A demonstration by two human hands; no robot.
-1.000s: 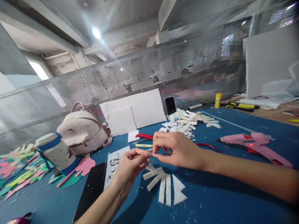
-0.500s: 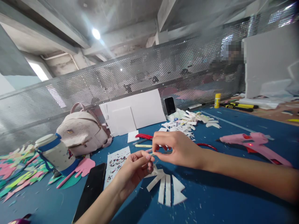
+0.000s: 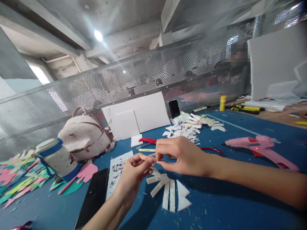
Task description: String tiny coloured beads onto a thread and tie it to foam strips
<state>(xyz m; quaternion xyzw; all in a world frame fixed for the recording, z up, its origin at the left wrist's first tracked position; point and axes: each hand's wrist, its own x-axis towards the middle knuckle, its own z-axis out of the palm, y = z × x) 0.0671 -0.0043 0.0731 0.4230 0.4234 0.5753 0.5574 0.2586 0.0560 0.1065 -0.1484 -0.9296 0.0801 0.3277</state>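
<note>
My left hand (image 3: pixel 135 171) and my right hand (image 3: pixel 183 156) meet fingertip to fingertip over the blue table (image 3: pixel 240 198). Both pinch one small thin thing between thumbs and forefingers; it is too small to name. Just below them lie white foam strips and a triangle (image 3: pixel 169 190), fanned out on the table. A sheet with coloured specks (image 3: pixel 117 171) lies left of my left hand.
A black phone (image 3: pixel 94 196) lies at the near left. A bottle (image 3: pixel 57 158), a pale backpack (image 3: pixel 85 134) and coloured paper cut-outs (image 3: pixel 16 179) fill the left. White boards (image 3: pixel 139 115) lean on the mesh fence. A pink glue gun (image 3: pixel 261 147) lies right, white scraps (image 3: pixel 189 126) behind.
Both hands stay joined at the fingertips and have shifted only slightly; the left fingers have risen a little toward the right hand's pinch.
</note>
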